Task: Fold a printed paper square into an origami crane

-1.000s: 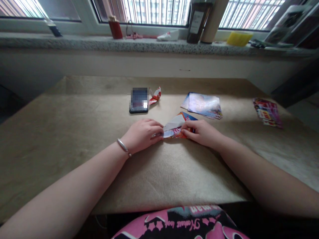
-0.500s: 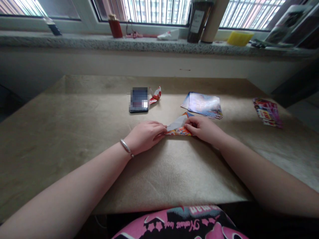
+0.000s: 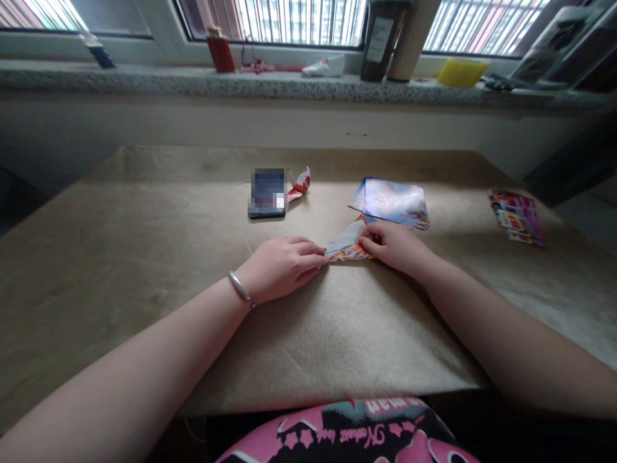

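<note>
A folded sheet of printed paper (image 3: pixel 348 242) lies on the table in front of me, its white back showing above an orange, patterned edge. My right hand (image 3: pixel 398 246) pinches its right side between thumb and curled fingers. At the pointed left end, my left hand (image 3: pixel 289 267) rests with fingers stretched out, the fingertips touching the paper's tip. A silver bracelet circles my left wrist. Just beyond my right hand is a stack of glossy printed sheets (image 3: pixel 395 200), slightly fanned. Farther back stands a small red and white folded paper piece (image 3: pixel 301 185).
A dark phone-like device (image 3: pixel 267 194), its screen blurred, lies left of the red folded piece. Several colourful printed cards (image 3: pixel 518 218) are at the table's right. Along the windowsill (image 3: pixel 299 87) stand a red lighter (image 3: pixel 220 51), a dark bottle (image 3: pixel 382 42) and a yellow item (image 3: pixel 463 72).
My left hand has flattened, with its fingers now straighter at the paper's tip. The paper has turned slightly, its left end nearer me. My right hand keeps its pinch.
</note>
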Demonstrator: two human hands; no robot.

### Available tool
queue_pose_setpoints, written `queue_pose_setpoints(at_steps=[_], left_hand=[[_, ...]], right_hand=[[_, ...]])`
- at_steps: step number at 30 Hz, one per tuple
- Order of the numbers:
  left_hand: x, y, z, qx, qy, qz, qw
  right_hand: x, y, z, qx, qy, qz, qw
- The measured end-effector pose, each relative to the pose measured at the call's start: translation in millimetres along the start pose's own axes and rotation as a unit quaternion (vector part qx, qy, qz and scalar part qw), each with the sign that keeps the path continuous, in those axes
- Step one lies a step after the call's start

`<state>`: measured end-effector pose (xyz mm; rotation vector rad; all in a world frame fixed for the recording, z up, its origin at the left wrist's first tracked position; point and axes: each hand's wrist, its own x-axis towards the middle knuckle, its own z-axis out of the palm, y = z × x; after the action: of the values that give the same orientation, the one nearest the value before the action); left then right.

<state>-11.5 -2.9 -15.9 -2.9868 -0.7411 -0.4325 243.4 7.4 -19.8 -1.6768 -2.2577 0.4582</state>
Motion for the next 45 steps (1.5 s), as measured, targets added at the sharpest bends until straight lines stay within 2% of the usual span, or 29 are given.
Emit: queue_pose_setpoints(at_steps=[5, 16, 24, 26, 29, 32, 35, 45], left_hand=[[-1, 0, 0.3, 0.007, -0.011, -0.010, 1.000], [1, 4, -0.3, 0.036, -0.016, -0.008, 0.999], [1, 4, -1.7, 0.036, -0.016, -0.003, 0.999], [1, 4, -1.5, 0.033, -0.015, 0.001, 0.999], [2, 4, -1.3, 0.032, -0.014, 0.000, 0.999], [3, 6, -1.1, 0.024, -0.009, -0.018, 1.000], [3, 7, -0.7, 0.015, -0.001, -0.024, 1.000], [6, 9, -2.0, 0.040, -0.002, -0.014, 0.999]], right_hand=[[1, 1, 1, -0.016, 0.000, 0.015, 1.000], [3, -2, 1, -0.078, -0.001, 0.003, 0.997], [-3, -6, 1, -0.201, 0.023, 0.005, 0.979], [-4, -7, 0, -0.225, 0.046, -0.014, 0.973], [-7, -14, -1, -0.248, 0.077, -0.090, 0.962], [-10, -25, 1, -0.237, 0.074, -0.165, 0.955], [-11, -34, 7, -0.216, 0.064, -0.208, 0.952], [-10, -39, 14, -0.258, 0.103, -0.186, 0.943]])
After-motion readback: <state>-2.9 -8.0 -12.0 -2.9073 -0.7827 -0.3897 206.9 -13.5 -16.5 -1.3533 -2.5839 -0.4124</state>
